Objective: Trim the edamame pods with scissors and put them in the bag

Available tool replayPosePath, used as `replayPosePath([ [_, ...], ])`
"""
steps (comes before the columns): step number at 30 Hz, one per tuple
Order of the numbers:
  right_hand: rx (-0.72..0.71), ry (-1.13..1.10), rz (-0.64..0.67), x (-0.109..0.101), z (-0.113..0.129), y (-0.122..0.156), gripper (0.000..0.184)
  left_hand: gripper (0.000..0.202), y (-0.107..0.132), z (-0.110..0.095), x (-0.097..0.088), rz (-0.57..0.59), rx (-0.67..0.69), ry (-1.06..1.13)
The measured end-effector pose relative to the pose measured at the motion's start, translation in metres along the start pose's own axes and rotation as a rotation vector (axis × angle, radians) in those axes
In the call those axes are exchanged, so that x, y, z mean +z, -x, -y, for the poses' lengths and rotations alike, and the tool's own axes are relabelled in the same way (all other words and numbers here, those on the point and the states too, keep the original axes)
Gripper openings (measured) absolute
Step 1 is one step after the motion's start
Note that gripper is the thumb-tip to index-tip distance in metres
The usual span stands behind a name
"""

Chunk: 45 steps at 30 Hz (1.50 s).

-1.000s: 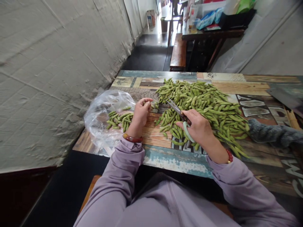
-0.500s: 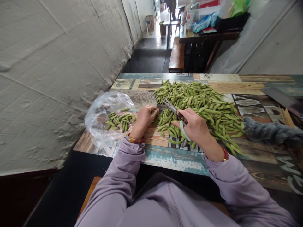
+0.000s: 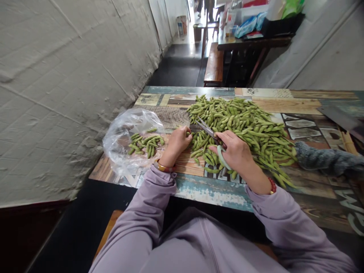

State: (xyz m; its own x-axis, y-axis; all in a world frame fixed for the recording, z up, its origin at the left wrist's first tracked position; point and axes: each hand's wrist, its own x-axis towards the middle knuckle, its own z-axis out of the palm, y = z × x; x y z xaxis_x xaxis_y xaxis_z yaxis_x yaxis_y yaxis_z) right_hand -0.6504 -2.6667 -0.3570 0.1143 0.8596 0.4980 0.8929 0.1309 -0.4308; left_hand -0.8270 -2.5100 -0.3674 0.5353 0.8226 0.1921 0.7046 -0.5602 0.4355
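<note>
My right hand (image 3: 235,151) is closed round the pale green handles of a pair of scissors (image 3: 207,127), whose blades point up and left, slightly apart. A big heap of green edamame pods (image 3: 236,117) lies behind and to the right of the blades. At the heap's left edge, my left hand (image 3: 178,141) is closed, with a bit of a green pod (image 3: 188,134) showing at its fingertips; most of that pod is hidden. Left of this hand lies a clear plastic bag (image 3: 118,132) with a smaller group of pods (image 3: 149,144) on it.
The patterned tabletop (image 3: 210,191) carries everything. A grey fuzzy object (image 3: 327,157) and a dark flat piece (image 3: 341,119) lie at the right. A wall (image 3: 71,98) runs along the left. Beyond are a wooden bench (image 3: 214,64) and a second, cluttered table (image 3: 253,43).
The left hand has turned slightly and its fingers have curled in at the heap's edge. The right hand with the scissors stays nearly the same. The whole view has shifted a little.
</note>
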Motion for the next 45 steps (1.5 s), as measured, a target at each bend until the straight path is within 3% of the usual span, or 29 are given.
replayPosePath([
  [3, 0.005, 0.016, -0.010, 0.000, 0.000, 0.000, 0.026, 0.004, -0.001, 0.002, -0.002, -0.053, -0.025, 0.177],
  [5, 0.006, 0.020, -0.012, 0.000, 0.000, 0.000, 0.026, 0.009, 0.001, 0.002, -0.006, -0.058, -0.069, 0.410],
  [9, 0.011, 0.032, 0.010, 0.000, -0.001, 0.000, 0.029, 0.023, 0.006, -0.006, -0.013, 0.072, -0.170, 0.897],
  [14, 0.032, 0.051, 0.058, 0.001, -0.001, 0.000, 0.034, 0.032, 0.011, -0.018, -0.019, 0.136, -0.172, 1.098],
  [20, 0.045, 0.077, 0.085, 0.004, -0.002, -0.001, 0.039, 0.028, 0.016, -0.024, -0.019, 0.185, -0.209, 1.211],
  [28, 0.024, 0.065, 0.118, 0.007, -0.001, 0.000, 0.042, 0.030, 0.019, -0.029, -0.010, 0.246, -0.069, 1.192],
  [34, 0.007, 0.028, 0.125, 0.008, -0.002, 0.001, 0.043, 0.028, 0.021, -0.029, -0.010, 0.267, -0.047, 1.182],
  [45, -0.042, -0.061, 0.138, 0.007, -0.003, 0.000, 0.037, 0.026, 0.021, -0.031, -0.013, 0.231, -0.062, 1.227],
])
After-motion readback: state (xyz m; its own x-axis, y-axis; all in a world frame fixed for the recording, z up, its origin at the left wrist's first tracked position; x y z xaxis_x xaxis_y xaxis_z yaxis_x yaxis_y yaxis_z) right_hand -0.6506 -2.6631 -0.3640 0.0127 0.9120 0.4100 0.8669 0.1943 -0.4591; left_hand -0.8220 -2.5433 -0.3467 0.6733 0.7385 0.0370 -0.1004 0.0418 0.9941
